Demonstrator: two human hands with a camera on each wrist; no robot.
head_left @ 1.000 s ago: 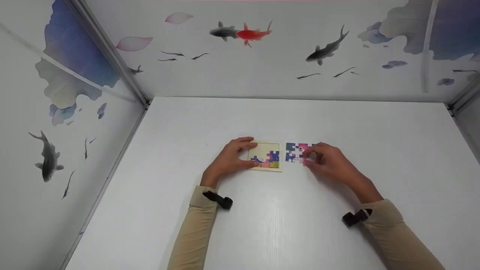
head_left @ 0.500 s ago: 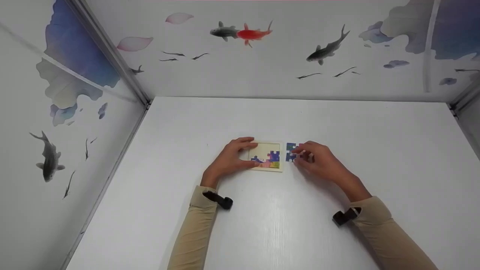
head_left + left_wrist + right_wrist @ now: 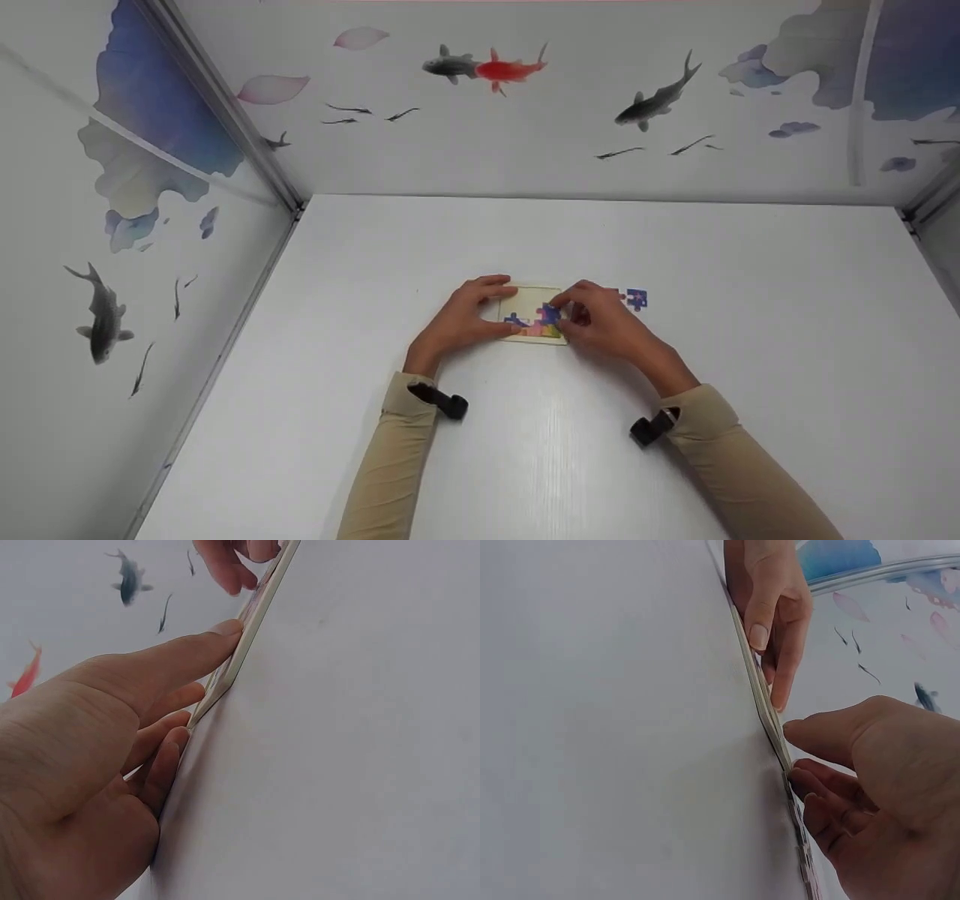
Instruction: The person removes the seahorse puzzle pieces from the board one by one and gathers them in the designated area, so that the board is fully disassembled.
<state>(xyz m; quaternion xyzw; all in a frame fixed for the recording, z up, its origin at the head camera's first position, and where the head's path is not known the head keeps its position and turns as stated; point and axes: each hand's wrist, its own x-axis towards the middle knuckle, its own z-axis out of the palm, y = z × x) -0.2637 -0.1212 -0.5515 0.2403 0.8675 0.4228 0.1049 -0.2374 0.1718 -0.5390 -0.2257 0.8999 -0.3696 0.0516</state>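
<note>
A square wooden puzzle tray [image 3: 531, 342] lies on the table, its lower part filled with blue, pink and yellow-green jigsaw pieces [image 3: 535, 328] and its upper part bare wood. My left hand [image 3: 466, 319] holds the tray's left side, thumb on the near edge and fingers at the far corner. At the tray's right edge is my right hand [image 3: 604, 319], its thumb and curled fingertips around a blue jigsaw piece [image 3: 550, 313] in the tray. In the right wrist view, the right thumb sits at the tray edge [image 3: 763, 709]; I cannot tell whether these fingers pinch a piece.
A loose blue jigsaw piece with a pink mark [image 3: 637, 299] lies right of the tray, a pink one beside it partly covered by the right hand. White panels [image 3: 570, 161] printed with fish border the white table [image 3: 480, 457] at the back and left.
My right hand has moved left, from over the loose pieces to the tray's right edge, uncovering the blue piece at far right. The left hand stays on the tray.
</note>
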